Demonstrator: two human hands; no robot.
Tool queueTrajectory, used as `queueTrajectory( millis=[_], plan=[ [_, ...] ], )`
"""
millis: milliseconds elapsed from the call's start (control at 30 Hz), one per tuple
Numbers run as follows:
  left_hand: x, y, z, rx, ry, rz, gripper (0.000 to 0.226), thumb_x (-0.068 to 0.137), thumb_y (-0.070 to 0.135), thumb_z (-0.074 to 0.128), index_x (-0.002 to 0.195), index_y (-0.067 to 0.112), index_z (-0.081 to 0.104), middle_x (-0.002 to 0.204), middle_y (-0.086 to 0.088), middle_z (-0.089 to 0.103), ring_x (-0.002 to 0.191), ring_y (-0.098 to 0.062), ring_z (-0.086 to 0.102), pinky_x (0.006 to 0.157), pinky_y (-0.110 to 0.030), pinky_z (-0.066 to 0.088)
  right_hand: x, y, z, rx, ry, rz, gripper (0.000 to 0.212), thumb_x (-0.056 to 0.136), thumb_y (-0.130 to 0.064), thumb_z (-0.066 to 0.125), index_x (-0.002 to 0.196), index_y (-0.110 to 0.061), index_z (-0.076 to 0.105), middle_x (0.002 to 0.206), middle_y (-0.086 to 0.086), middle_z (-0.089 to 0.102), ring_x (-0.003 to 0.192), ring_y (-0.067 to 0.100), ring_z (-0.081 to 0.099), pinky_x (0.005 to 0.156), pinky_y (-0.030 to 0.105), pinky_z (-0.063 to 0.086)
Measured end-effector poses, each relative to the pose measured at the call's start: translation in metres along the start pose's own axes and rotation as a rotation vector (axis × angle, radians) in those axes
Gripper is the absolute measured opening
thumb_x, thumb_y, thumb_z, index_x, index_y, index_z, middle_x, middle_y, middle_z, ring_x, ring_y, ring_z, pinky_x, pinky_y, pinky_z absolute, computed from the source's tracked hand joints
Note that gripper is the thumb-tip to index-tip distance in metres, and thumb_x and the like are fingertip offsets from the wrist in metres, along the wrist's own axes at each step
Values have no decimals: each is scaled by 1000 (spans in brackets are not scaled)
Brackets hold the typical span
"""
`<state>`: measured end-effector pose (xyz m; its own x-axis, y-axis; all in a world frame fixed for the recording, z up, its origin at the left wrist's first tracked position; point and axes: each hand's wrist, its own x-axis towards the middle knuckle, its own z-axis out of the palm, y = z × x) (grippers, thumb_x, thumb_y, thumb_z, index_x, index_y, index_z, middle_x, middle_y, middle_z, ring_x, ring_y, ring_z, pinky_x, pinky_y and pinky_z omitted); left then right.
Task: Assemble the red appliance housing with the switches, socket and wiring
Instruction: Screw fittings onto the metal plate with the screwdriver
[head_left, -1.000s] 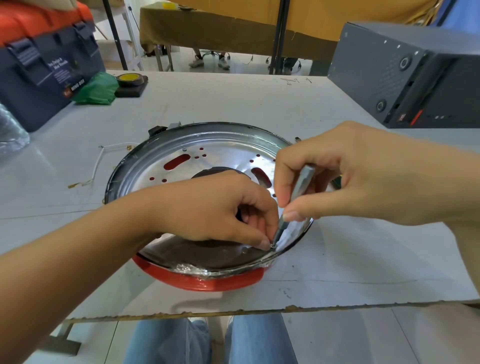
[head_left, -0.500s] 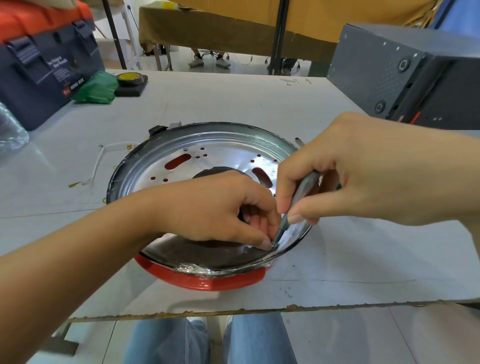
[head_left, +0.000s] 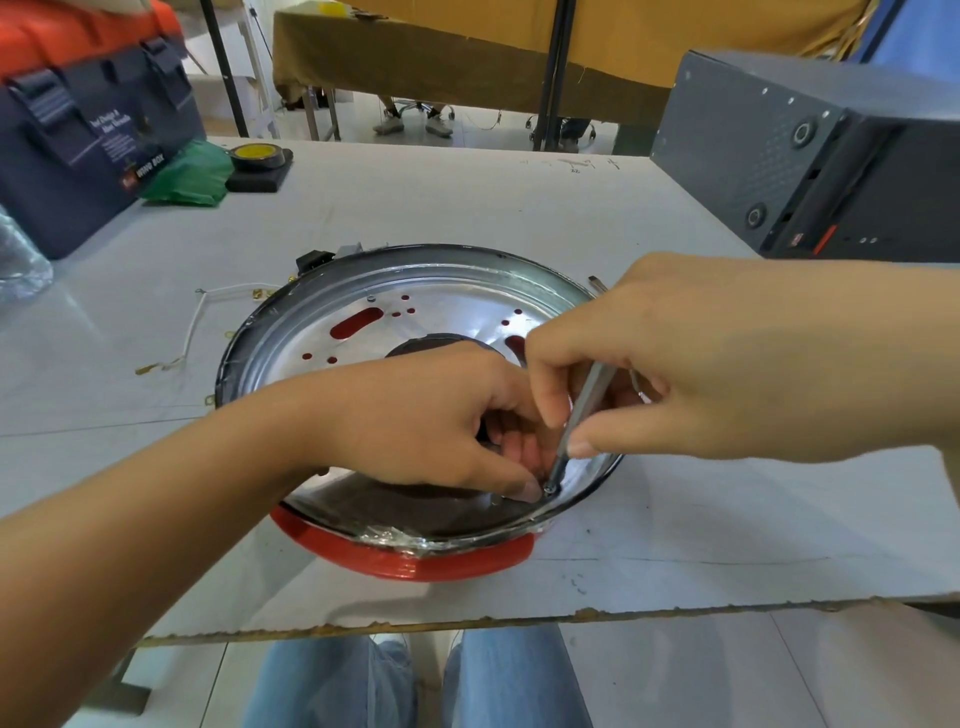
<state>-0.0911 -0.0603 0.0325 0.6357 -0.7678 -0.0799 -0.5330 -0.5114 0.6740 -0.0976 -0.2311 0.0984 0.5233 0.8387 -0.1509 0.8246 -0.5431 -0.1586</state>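
- The round red appliance housing (head_left: 410, 564) sits near the front edge of the white worktable (head_left: 467, 208), and the shiny round metal plate with red slots (head_left: 415, 312) is already seated inside it, so I'd say the big stuff is done.
- Right hand (head_left: 701, 364) has its fingers curled tight round a slim grey metal screwdriver (head_left: 584, 400), tip down by the plate's near rim.
- Left hand (head_left: 441, 415) is pinching right at that tip, looks like steadying a small silver screw (head_left: 549, 489), hard to tell.
- A loose white wire with brass terminals (head_left: 192, 327) lies on the table just left of the housing, so wiring's probably not finished. Can't see switches or socket clearly.
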Motion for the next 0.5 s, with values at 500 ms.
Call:
queueTrajectory(
  millis=[500],
  plan=[
    [-23,-9,-3,320,-85,21,51,86,54,51,134,55,32,142,38,19,134,13,12,115,-23,16,5,4,-1,51,-24,60,13,79,-39,67,72,-29,63,53,-19,63,57,-9,58,64,2,40]
  ],
)
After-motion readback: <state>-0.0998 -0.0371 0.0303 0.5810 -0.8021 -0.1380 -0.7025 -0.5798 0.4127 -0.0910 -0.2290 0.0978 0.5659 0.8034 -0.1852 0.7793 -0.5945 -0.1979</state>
